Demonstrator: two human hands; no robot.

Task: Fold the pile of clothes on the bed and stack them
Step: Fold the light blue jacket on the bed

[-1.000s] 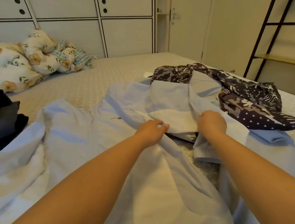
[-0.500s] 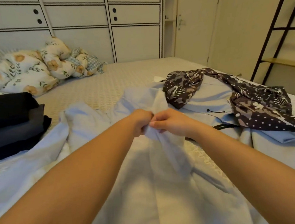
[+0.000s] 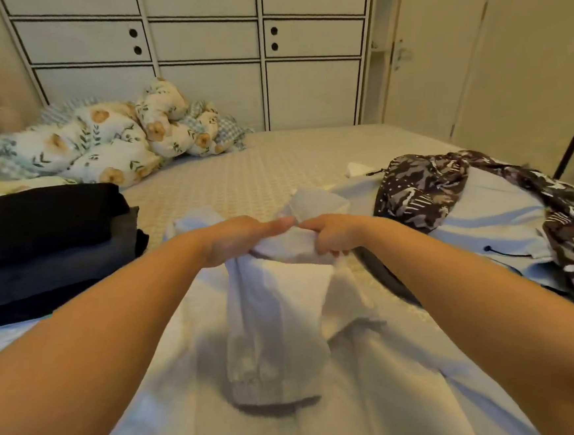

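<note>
Dark folded stack [image 3: 47,243] sat at 9 o'clock. Both left hand [image 3: 242,238] and right hand [image 3: 335,234] pinched light-blue shirt [image 3: 279,307], unfolded. Patterned garment [image 3: 424,189] at 2 o'clock remained unfolded.

— Where are the hands?
— Left hand [image 3: 237,240] and right hand [image 3: 331,236] grip the pale blue garment [image 3: 279,307], thumbs nearly meeting.
— Around it?
— Folded dark stack [image 3: 45,243] left of it, patterned cloth [image 3: 424,189] right.
</note>
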